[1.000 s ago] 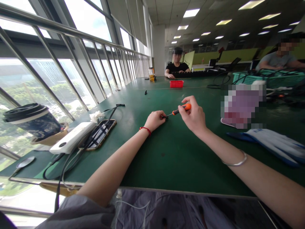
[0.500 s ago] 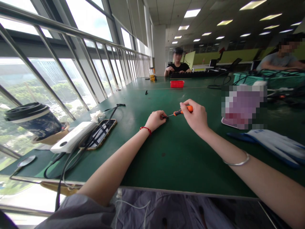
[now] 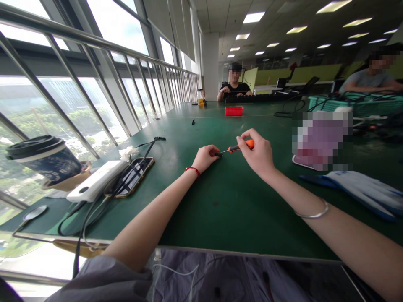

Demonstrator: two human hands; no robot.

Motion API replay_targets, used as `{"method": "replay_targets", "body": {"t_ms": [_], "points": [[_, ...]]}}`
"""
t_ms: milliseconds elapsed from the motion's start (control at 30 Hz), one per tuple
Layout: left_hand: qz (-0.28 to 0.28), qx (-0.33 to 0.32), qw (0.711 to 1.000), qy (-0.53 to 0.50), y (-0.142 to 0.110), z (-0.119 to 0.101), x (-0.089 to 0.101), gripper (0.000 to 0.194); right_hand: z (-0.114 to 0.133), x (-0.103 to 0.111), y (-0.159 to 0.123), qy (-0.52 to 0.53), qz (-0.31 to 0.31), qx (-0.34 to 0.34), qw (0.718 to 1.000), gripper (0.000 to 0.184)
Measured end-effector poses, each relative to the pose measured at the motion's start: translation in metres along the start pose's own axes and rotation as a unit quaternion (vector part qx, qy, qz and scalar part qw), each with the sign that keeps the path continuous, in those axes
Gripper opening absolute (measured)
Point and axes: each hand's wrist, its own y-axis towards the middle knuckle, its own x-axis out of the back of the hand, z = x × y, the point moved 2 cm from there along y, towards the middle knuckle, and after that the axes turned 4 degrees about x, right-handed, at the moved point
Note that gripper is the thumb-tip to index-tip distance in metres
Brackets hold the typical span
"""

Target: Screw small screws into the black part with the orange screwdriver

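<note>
My right hand [image 3: 258, 152] is closed around the orange and black handle of a screwdriver [image 3: 233, 149]. Its thin metal shaft points left, and the tip meets or nearly meets a small black part [image 3: 219, 154]. That part is pinched in the fingers of my left hand [image 3: 204, 157], low over the green tabletop [image 3: 217, 226]. The fingers cover much of the part, so its kind cannot be made out.
On the left lie a white power bank [image 3: 97, 180], a phone [image 3: 134, 178] with cables and a paper cup [image 3: 44, 157]. To the right are a glove [image 3: 362, 188] and a purple item [image 3: 324, 142]. A red box [image 3: 234, 110] stands farther back, before a seated person [image 3: 236, 86].
The screwdriver and my right hand have shifted very slightly left. My left fingers have moved a little, showing more of the small black part.
</note>
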Motion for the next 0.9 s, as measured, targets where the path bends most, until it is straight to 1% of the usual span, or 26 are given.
{"method": "replay_targets", "body": {"t_ms": [100,233,300,433,500,567,633,700,733,833,900], "points": [[-0.007,0.020,1.000,-0.019,0.0004,-0.0005,0.0015,0.025,0.0002,-0.0005,-0.0011,0.015,-0.006,0.013,1.000,0.017],[-0.017,0.036,0.999,-0.012,0.0002,-0.0010,0.0045,0.019,0.0009,-0.0010,-0.0014,0.061,0.007,0.027,0.998,0.023],[-0.019,0.047,0.998,-0.023,0.0003,0.0007,0.0045,0.018,0.0015,-0.0013,-0.0010,0.065,0.023,0.018,0.997,0.025],[-0.008,0.053,0.997,-0.053,0.0014,0.0050,0.0025,0.019,0.0030,-0.0009,-0.0006,0.011,0.036,-0.023,0.999,0.027],[-0.004,0.048,0.997,-0.060,0.0019,0.0055,0.0021,0.020,0.0042,-0.0005,-0.0010,-0.007,0.034,-0.023,0.999,0.028],[-0.001,0.048,0.997,-0.056,0.0021,0.0048,0.0022,0.021,0.0052,0.0000,-0.0017,-0.010,0.022,-0.015,1.000,0.025],[0.004,0.049,0.998,-0.047,0.0018,0.0033,0.0020,0.021,0.0056,0.0002,-0.0023,0.001,0.007,-0.004,1.000,0.021],[0.009,0.046,0.998,-0.037,0.0011,0.0013,0.0012,0.020,0.0058,-0.0005,-0.0027,0.031,0.005,0.008,0.999,0.018],[0.011,0.042,0.999,-0.032,0.0006,0.0002,0.0006,0.020,0.0059,-0.0014,-0.0028,0.049,0.014,0.013,0.999,0.017],[0.015,0.026,1.000,-0.005,-0.0015,-0.0025,-0.0010,0.019,0.0075,-0.0045,-0.0037,0.088,0.073,0.038,0.993,0.015],[0.014,0.016,0.999,0.027,-0.0027,-0.0034,-0.0011,0.019,0.0090,-0.0044,-0.0046,0.090,0.087,0.072,0.990,0.016]]}}
